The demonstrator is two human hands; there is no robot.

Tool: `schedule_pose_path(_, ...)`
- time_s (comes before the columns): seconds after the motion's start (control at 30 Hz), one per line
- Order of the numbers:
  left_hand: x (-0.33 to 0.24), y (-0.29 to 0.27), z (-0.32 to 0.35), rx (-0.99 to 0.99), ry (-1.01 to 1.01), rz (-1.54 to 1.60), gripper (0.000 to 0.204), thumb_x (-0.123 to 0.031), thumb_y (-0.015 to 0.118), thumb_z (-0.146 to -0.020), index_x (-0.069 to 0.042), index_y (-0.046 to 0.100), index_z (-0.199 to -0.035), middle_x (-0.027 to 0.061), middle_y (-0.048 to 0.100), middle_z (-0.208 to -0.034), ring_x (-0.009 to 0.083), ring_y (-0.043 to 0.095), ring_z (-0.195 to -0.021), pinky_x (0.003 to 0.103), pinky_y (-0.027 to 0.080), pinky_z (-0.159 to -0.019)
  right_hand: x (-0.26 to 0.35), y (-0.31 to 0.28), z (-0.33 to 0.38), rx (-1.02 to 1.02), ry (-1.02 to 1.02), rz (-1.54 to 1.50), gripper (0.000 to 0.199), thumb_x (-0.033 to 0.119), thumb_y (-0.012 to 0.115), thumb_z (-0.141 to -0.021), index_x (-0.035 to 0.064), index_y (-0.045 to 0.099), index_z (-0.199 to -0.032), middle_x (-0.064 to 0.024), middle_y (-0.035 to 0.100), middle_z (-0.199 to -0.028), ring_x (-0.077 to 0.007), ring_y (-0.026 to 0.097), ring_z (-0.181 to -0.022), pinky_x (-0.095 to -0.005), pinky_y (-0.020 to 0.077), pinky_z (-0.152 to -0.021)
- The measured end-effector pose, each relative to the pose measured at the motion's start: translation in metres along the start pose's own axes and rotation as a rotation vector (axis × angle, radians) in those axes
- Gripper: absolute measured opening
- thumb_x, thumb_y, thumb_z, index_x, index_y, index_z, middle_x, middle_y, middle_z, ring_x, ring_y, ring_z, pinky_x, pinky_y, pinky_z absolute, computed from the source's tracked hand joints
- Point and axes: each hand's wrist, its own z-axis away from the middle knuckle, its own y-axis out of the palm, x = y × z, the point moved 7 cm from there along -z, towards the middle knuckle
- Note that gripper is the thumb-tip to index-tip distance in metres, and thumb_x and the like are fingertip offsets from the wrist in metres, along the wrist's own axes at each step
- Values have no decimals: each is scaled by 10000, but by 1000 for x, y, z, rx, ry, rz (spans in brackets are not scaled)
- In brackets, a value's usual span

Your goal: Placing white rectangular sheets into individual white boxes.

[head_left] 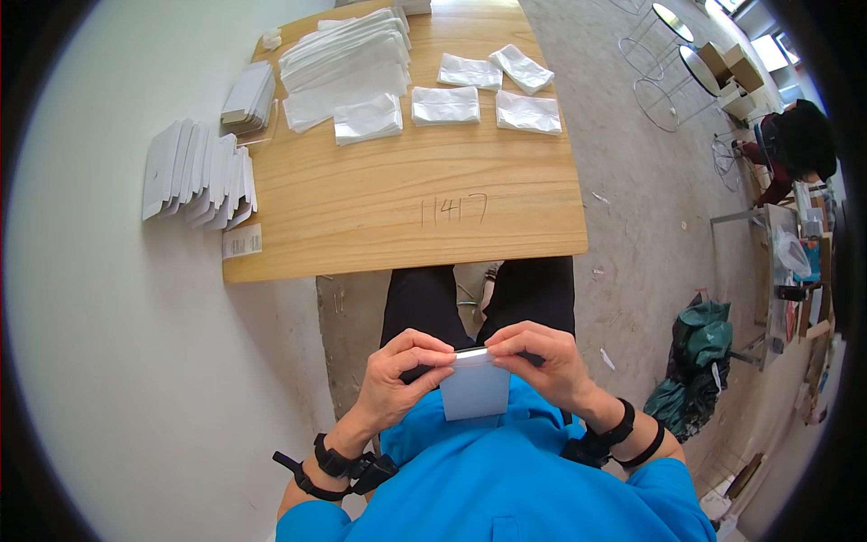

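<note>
Pale wood makes up the table [397, 208], which stands well ahead of the person's knees. At its left edge a fanned row of white flat cartons [200, 174] overhangs the side, and just behind it, near the far left corner, lies a smaller stack of folded cartons [249, 93]. A white label [242, 241] sits at the near left corner. Right of these, along the far edge, a tall pile of clear plastic bags [345, 65] leans toward the middle, with a single bag packet [368, 119] at its near side. Further right four more flat white packets [486, 93] lie apart from one another toward the far right corner.

Below the near edge of the table, above the lap, the left hand [397, 384] and the right hand [542, 361] hold one small white carton [475, 387] between them. Both pinch its upper edge, thumbs and fingertips pressed on it from either side, while its lower part hangs free against the blue shirt [506, 479]. Black straps wrap both wrists. At the far right another person [799, 144] sits by a cluttered bench [795, 271].
</note>
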Motion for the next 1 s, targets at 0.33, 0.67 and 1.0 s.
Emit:
schedule_pose_path(0.33, -7, -1, -5, -54, 10, -94, 252, -21, 769, -817, -94, 728, -1055, 71, 644, -1085, 187, 640, -970, 305, 557, -825, -16, 0, 4, -92, 319, -403, 192, 78, 695, -918, 4, 707, -1094, -131, 712, -1086, -191, 705, -948, -301, 595, -831)
schedule_pose_path(0.67, 0, 1, -4, -24, 8, -56, 234, 2, 744, -837, -83, 727, -1055, 69, 638, -1082, 170, 648, -960, 286, 573, -814, 16, -9, -9, -28, -21, 210, 146, 61, 688, -909, 23, 722, -1046, -135, 719, -979, -204, 720, -850, -272, 602, -726)
schedule_pose_path(1.0, 7, 2, 1, -25, -33, 27, 241, 12, 753, -828, -82, 723, -1047, 72, 636, -1087, 163, 650, -974, 281, 574, -821, 21, -2, 3, -17, -384, 340, 189, 70, 742, -852, 22, 712, -1033, -157, 710, -1067, -246, 729, -863, -309, 626, -700)
